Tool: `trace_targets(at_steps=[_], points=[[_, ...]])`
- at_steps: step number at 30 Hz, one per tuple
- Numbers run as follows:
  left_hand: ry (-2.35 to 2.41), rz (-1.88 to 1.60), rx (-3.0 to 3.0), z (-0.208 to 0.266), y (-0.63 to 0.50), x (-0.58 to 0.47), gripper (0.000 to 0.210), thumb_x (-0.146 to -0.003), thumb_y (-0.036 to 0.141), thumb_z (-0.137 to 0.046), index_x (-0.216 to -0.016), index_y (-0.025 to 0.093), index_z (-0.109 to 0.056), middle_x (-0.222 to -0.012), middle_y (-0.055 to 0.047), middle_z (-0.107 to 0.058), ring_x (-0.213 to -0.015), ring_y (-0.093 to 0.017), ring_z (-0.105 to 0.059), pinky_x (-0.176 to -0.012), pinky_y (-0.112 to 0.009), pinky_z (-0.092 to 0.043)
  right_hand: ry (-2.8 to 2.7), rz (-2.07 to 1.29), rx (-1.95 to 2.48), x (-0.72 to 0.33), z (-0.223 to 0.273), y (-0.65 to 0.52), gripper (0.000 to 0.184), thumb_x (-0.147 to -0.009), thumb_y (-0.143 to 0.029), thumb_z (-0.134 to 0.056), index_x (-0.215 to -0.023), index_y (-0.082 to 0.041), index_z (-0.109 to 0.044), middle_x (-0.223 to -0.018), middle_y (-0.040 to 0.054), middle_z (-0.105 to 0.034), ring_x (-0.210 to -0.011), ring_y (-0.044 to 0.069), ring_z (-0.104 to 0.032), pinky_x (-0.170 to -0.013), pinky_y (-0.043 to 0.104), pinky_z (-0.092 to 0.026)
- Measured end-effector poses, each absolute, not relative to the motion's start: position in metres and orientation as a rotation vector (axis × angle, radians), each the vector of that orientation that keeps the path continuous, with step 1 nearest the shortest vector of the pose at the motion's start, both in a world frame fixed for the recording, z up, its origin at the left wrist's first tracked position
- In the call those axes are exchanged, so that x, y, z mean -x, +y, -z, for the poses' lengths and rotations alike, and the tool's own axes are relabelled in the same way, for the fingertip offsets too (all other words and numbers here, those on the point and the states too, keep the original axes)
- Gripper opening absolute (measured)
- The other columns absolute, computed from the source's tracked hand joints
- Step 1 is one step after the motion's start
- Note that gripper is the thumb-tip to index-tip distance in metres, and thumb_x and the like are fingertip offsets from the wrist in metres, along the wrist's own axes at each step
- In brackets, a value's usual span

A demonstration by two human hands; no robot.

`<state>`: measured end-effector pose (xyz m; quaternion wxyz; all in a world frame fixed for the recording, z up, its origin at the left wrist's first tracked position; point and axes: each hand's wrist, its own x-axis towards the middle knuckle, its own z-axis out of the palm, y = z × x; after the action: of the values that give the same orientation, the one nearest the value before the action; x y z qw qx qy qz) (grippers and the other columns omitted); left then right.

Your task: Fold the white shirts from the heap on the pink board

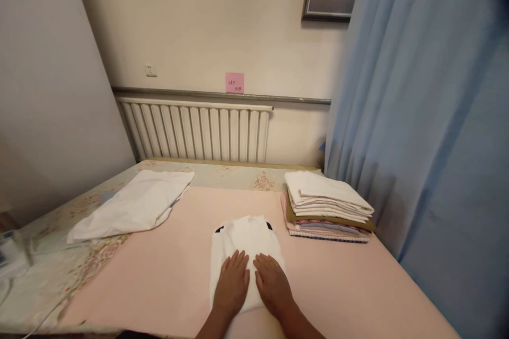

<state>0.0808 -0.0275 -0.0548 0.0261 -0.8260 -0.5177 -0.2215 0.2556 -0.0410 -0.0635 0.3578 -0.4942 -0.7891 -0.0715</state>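
**Left hand (231, 286) and right hand (274, 283) laid flat on a cloth (245, 238)**

The cloth is placed directly under the fingers of both hands, spread on a pink cover (159, 275). Its far edge is seen beyond the fingertips, with dark patches (269, 225) showing near the two far corners. The fingers are stretched out and unclenched, pointed away from the wrists, and nothing is grasped by either hand. How firmly the cloth is pressed cannot be told.

Smoothing is judged to be the step in hand, since soft creases can be made out just ahead of the left fingertips. For the next move, flat palms and light, even pressure seem to be called for, so that the layers are not rucked or dragged askew.

Beyond the right fingers and off to their right, a stack (330, 198) of folded fabric is set, white on top. Well to the left of the left fingers, a white sheet (137, 204) is loosely spread.
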Motion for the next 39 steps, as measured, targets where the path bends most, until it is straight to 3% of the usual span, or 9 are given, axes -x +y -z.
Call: trace_targets(at_steps=[39], points=[[-1.596, 0.694, 2.545, 0.0533, -0.0288, -0.0809, 0.044, -0.094, 0.028, -0.033, -0.134, 0.023, -0.05, -0.141, -0.004, -0.051, -0.135, -0.023, -0.039, -0.11, -0.047, -0.035, -2.011, 0.197, 1.257, -0.2557, 0.0653, -0.0413, 0.036, -0.085, -0.014, -0.046, -0.116, -0.022, -0.063, -0.122, 0.0061, -0.065, -0.118, 0.021, -0.057, -0.105, 0.045, -0.043]])
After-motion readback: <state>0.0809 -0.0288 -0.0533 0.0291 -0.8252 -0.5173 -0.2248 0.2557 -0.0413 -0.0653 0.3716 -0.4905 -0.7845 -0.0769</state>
